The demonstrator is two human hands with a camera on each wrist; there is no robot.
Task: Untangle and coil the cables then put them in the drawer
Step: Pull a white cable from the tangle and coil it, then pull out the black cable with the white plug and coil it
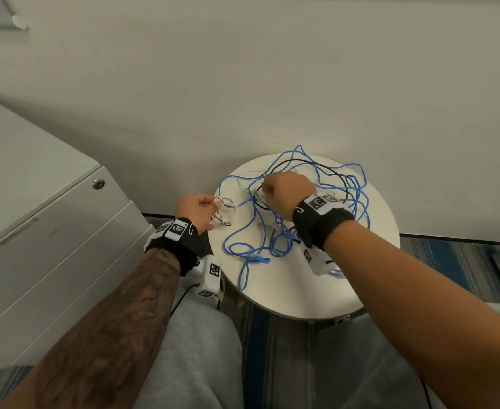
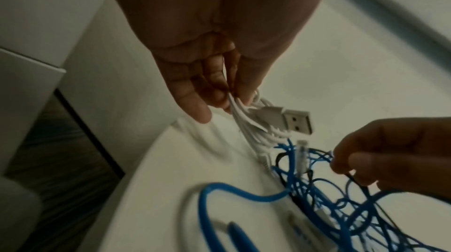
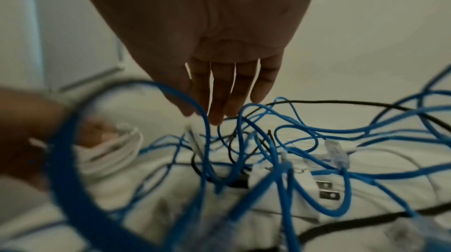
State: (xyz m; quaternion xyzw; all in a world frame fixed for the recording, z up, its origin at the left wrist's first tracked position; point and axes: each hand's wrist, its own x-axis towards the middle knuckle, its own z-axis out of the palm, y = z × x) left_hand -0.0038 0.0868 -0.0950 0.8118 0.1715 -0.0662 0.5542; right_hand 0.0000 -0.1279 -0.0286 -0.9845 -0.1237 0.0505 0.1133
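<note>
A tangle of blue cables [image 1: 260, 260] [image 3: 63, 179], mixed with a thin black cable [image 3: 329, 101] and white leads, lies on a round white table [image 1: 316, 296]. At the table's left edge, my left hand [image 1: 204, 208] [image 2: 219, 98] pinches a small coil of white USB cable [image 1: 225, 211] [image 2: 256, 126], whose metal plug sticks out. My right hand [image 1: 284, 190] [image 3: 212, 101] is over the middle of the tangle, fingertips pointing down and closed on the black cable where it crosses blue loops. The white drawer cabinet [image 1: 51, 231] stands to the left with its drawers closed.
The table stands against a plain wall. The cabinet has a round lock [image 1: 98, 183] at its top front corner. Striped blue carpet [image 1: 449, 261] shows around the table. My knees in grey trousers [image 1: 201, 349] are under its near edge.
</note>
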